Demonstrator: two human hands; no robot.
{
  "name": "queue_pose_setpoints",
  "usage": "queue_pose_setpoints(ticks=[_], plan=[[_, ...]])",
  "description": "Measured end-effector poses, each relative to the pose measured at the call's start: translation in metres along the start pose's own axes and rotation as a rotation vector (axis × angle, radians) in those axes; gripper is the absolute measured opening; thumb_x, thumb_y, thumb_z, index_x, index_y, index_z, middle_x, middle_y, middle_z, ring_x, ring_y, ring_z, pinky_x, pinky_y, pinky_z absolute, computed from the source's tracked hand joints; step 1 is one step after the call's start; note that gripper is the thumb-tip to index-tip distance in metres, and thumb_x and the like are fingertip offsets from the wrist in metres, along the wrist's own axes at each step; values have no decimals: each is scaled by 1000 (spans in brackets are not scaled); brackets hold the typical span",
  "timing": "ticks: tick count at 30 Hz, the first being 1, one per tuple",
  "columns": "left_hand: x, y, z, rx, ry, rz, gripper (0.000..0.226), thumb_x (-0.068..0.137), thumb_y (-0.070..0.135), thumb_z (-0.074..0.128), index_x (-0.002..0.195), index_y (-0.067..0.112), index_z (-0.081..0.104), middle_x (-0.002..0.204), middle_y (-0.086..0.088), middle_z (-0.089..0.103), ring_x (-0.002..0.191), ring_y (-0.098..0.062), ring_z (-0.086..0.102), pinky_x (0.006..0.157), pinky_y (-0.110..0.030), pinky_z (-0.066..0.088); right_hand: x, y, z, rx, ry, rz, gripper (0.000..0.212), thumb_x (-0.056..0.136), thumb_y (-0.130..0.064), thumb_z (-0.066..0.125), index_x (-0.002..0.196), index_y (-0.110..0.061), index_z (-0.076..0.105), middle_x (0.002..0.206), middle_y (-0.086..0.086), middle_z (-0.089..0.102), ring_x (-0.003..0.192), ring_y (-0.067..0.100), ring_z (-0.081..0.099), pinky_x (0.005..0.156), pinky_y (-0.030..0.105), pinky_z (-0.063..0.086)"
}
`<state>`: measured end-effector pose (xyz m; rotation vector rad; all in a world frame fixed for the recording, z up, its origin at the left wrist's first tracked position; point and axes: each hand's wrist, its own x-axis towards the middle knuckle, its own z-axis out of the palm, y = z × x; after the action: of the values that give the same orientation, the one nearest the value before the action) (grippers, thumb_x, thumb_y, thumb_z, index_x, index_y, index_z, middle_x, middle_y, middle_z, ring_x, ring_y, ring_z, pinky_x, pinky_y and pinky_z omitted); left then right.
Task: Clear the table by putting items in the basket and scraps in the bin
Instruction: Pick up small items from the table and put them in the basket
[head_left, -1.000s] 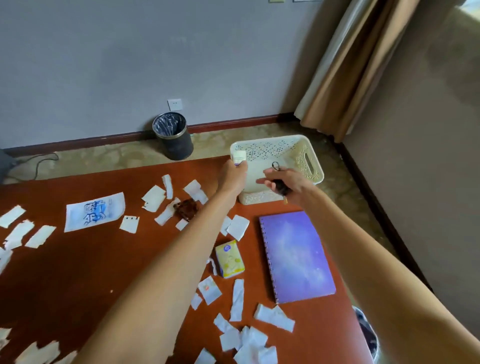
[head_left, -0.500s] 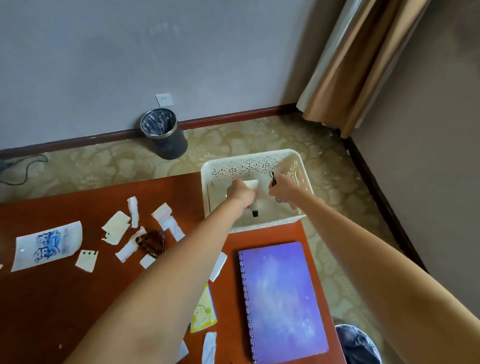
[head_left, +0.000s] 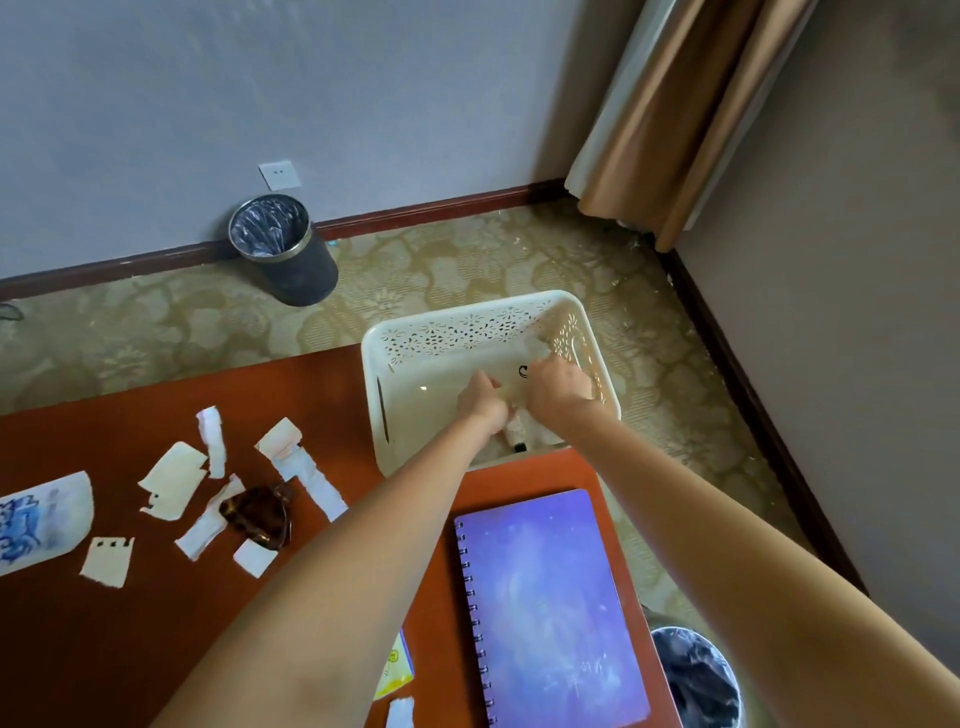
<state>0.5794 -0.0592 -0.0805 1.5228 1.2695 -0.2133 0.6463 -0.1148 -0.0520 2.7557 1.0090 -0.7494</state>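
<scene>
The white lattice basket stands at the far right corner of the red-brown table. Both my hands reach down into it. My left hand has its fingers curled downward; what it grips is hidden. My right hand pinches a dark key fob whose black ring shows at its fingertips. A small white item with a black end lies on the basket floor between my wrists. Torn paper scraps lie across the table's left half. A lined black bin stands by the wall.
On the table are a purple spiral notebook, a brown tortoiseshell hair clip, a yellow tissue packet under my left arm and a white packet with blue print. A second lined bin stands on the floor at the lower right.
Both hands have gone from above the basket's near rim down into it, and the view has moved forward. The small white box seen in my left hand is hidden now.
</scene>
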Motion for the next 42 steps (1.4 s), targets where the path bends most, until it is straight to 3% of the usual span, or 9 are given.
queue_pose_setpoints(ticks=[9,14,21,26,31,35,38,40,42], plan=[[1,-2,4,139,76,110,46,86,-8,48,120,21,60,134,-15,48,115,-31,56,98,-34,48,-2,5,-1,-17,40,-42,34,95,3,39,126,0,50,127,18,51,115,31,55,93,35,48],[-8,0,4,152,81,70,45,84,-10,53,123,12,50,130,-18,35,106,-36,55,91,-41,53,-3,6,-4,9,10,-80,37,97,4,29,132,5,38,128,21,54,119,34,53,97,38,44],[-10,7,9,102,-3,109,44,77,-12,61,116,8,56,124,-16,56,107,-34,60,89,-40,54,-1,9,-4,36,-41,-50,50,96,1,40,142,8,20,134,23,48,120,29,54,94,31,47],[-9,9,11,72,-25,116,45,79,-10,57,120,8,59,119,-17,64,110,-31,62,95,-39,51,1,13,-8,-145,-47,-159,46,100,-8,32,142,10,21,151,27,22,131,23,43,98,23,40],[-13,10,11,58,-39,135,42,89,-7,42,123,12,60,115,-20,65,96,-33,68,80,-33,56,1,17,-3,-236,-60,-202,54,100,-17,41,142,11,22,151,31,18,133,28,41,100,26,41],[-18,10,9,60,-59,131,45,90,-4,41,128,15,56,127,-17,61,112,-31,61,100,-38,48,-8,12,-8,-63,-101,-81,52,98,-17,45,141,7,29,149,34,20,137,35,35,103,31,41],[-27,14,-1,91,-27,119,48,92,-5,37,136,11,46,137,-14,52,123,-30,53,105,-40,44,-9,7,-14,301,-101,45,46,96,-3,38,141,3,28,138,25,44,98,34,61,72,23,57],[-36,16,-13,93,5,123,45,92,-3,35,134,10,46,135,-15,51,122,-30,53,103,-39,45,-14,2,-19,360,-82,78,52,96,0,29,147,-3,17,134,18,49,85,32,61,48,22,47],[-47,18,-30,85,49,151,42,92,-1,33,130,10,49,133,-14,52,119,-30,54,102,-39,46,-23,-5,-25,439,-29,75,55,94,1,28,147,-6,17,125,19,53,102,34,61,62,31,47]])
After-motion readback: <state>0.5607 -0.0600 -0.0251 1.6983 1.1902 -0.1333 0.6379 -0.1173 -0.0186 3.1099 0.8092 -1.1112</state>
